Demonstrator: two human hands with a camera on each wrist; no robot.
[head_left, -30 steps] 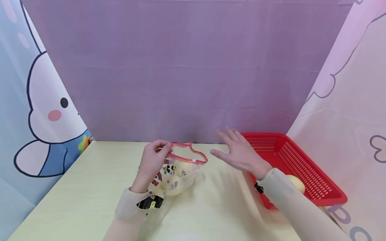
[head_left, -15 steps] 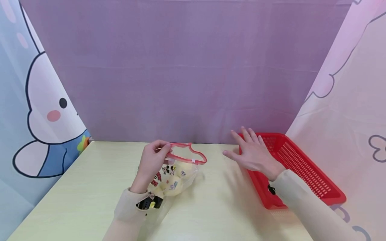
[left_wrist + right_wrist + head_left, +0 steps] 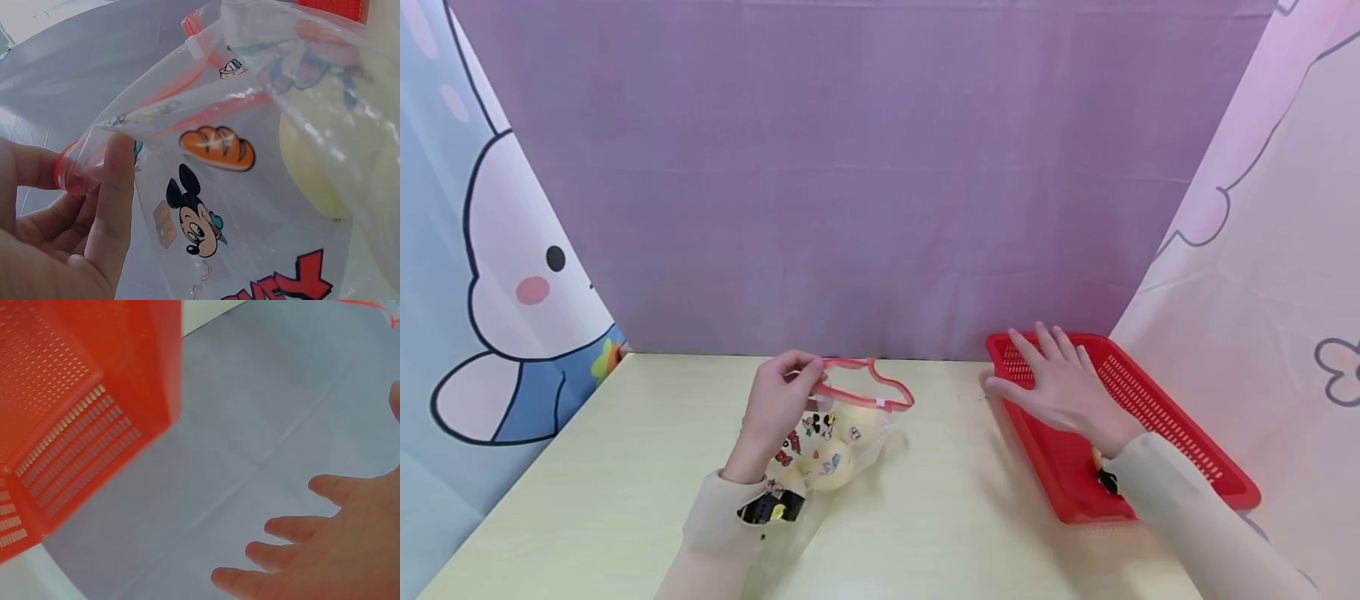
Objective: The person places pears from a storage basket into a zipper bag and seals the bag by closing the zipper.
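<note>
My left hand [image 3: 778, 408] pinches the red-edged mouth of a clear zip bag [image 3: 156, 187] between thumb and fingers. Cartoon mice, bread and red lettering are printed on the bag, and its mouth gapes. Inside it lie several pale yellow rounded things [image 3: 831, 464], their kind blurred by the plastic. Over the left side of a red plastic basket [image 3: 1037, 467] hovers my right hand [image 3: 1067, 392], fingers spread and holding nothing. A sliver of another pale yellow rounded thing [image 3: 1097, 457] shows in the basket beside my right wrist, which hides most of it.
The basket has slotted walls and stands at the right of the pale table [image 3: 925, 525]. A purple cloth [image 3: 880, 183] hangs behind the table. Printed cartoon cloths hang at the left and right.
My right hand has moved rightward from beside the basket to over it, fingers still spread. The basket's far left corner has shifted slightly left. My left hand and the bag have stayed put.
</note>
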